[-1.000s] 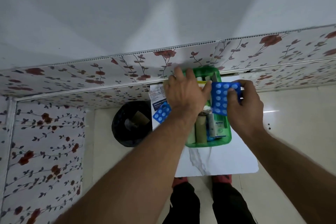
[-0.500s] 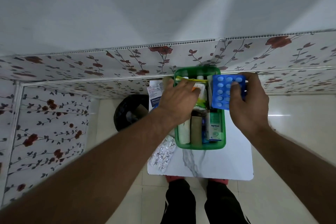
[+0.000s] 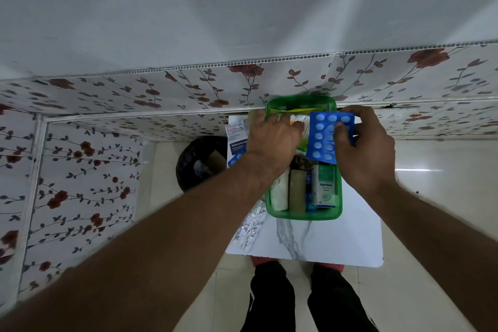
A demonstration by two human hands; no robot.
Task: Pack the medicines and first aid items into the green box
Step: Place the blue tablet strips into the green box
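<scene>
The green box stands on a small white marble-patterned table. Inside it are a white roll, a brown roll and a white-and-green Optibex carton. My right hand holds a blue blister strip of white tablets over the box's right side. My left hand reaches into the far left part of the box, fingers bent over the items there; what it touches is hidden. A silver blister strip lies on the table left of the box, a blue strip and a leaflet beyond it.
A black bin with a cardboard piece stands on the floor left of the table. A flower-patterned wall panel runs just behind the table and along the left. My legs and red footwear show below the table's near edge. Pale floor tiles lie to the right.
My left hand has shifted slightly within the far left of the box. The right hand has tilted the blue strip and lowered it nearer the box. The view has shifted.
</scene>
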